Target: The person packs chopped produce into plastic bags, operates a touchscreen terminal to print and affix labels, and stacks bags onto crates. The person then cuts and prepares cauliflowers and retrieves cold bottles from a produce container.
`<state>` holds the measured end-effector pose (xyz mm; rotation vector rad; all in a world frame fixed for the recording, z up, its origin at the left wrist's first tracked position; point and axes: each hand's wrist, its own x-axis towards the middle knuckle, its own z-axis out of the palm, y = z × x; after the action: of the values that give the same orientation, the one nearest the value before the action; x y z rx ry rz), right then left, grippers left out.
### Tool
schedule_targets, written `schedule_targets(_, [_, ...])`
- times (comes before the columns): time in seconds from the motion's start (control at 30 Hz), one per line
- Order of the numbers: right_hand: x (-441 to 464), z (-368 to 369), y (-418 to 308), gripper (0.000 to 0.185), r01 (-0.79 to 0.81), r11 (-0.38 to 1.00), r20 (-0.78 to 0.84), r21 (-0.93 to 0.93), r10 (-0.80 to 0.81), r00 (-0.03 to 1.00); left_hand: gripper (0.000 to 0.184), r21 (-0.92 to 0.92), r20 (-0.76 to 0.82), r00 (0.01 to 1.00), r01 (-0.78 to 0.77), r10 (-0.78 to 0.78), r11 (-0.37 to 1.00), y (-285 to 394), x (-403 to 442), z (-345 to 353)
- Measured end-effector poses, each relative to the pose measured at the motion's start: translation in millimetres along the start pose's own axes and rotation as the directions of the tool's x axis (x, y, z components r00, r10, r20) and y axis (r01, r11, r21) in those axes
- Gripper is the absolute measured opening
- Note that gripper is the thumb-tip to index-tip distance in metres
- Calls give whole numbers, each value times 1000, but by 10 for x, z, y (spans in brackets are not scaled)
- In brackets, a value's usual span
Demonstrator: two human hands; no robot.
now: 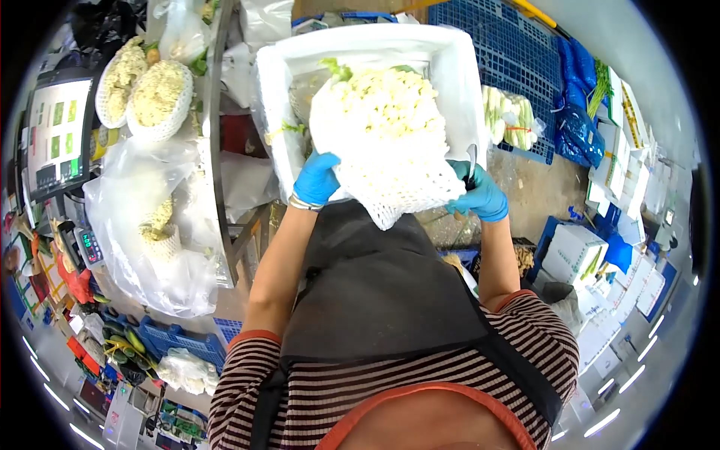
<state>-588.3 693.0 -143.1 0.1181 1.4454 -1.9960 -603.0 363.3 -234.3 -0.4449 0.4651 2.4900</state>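
Note:
A large pale cauliflower (390,105) in a white foam net (394,196) is held up between my hands, over a white foam box (270,90). My left hand (316,180), in a blue glove, grips the net at its lower left side. My right hand (480,196), also gloved in blue, is closed at the lower right edge of the net. A small knife (472,159) with a dark handle sticks up from that same hand. Some green leaves (337,70) show at the cauliflower's upper left, inside the box.
Two netted cauliflowers (155,94) and a clear plastic bag (150,225) lie on the left bench, by a screen (56,135) and a scale display (88,244). Blue pallets (502,52) and bagged pale vegetables (514,118) lie right of the box. White cartons (574,255) are stacked farther right.

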Motion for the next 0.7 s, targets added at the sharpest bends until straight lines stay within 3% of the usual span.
schedule_targets(0.07, [192,-23,-46,69,39,992,276,120,-71,959,76,127,1,968,-247,249,961,126,-153,-122])
schedule_targets(0.1, [209,459,-282,71,46,985,-149,166,-21,989,82,153,51,954,-300,296,942,259,-307,-17])
schedule_targets(0.13, [285,486,-214,59,-50,968,-168,245,94,981,91,203,-15,945,-318,328,926,390,-442,119])
schedule_targets(0.17, [382,569,-151,63,-285,950,-328,127,311,892,93,357,23,943,-317,331,879,516,-565,134])
schedule_targets(0.2, [457,586,67,60,-212,975,-252,61,220,942,94,500,60,943,-313,328,807,636,-678,145])
schedule_targets(0.23, [594,533,427,57,61,993,8,-102,-60,998,86,580,222,890,-450,399,679,748,-759,269])
schedule_targets(0.27, [757,512,731,55,356,909,247,-216,-302,921,77,603,251,883,-464,398,649,815,-857,392])
schedule_targets(0.3, [878,553,949,53,472,855,360,-216,-380,852,69,624,273,877,-474,395,621,853,-977,513])
schedule_targets(0.33, [916,650,937,52,369,919,299,-141,-315,901,61,647,292,873,-481,390,591,907,-1108,650])
schedule_targets(0.37, [949,761,912,51,266,963,235,-51,-248,940,49,694,216,859,-470,464,546,966,-1242,846])
schedule_targets(0.4, [936,1075,477,53,-33,972,146,232,-1,989,50,610,73,833,-472,548,636,907,-1320,864])
schedule_targets(0.43, [958,1155,376,61,-39,967,103,253,13,995,51,430,-19,844,-477,536,767,889,-1426,885])
schedule_targets(0.47, [926,1355,141,71,-19,938,165,347,-41,985,52,221,-101,859,-473,502,853,866,-1534,896])
schedule_targets(0.53, [1017,1396,183,75,-11,987,128,163,-11,992,49,139,-102,812,-560,574,817,745,-1598,631])
schedule_targets(0.6, [1016,1493,173,77,73,994,150,79,-85,985,43,72,-300,769,-571,564,818,669,-1647,443])
schedule_targets(0.7, [1013,1599,175,79,95,995,198,-15,-90,976,35,-72,-173,794,-601,583,796,640,-1764,141])
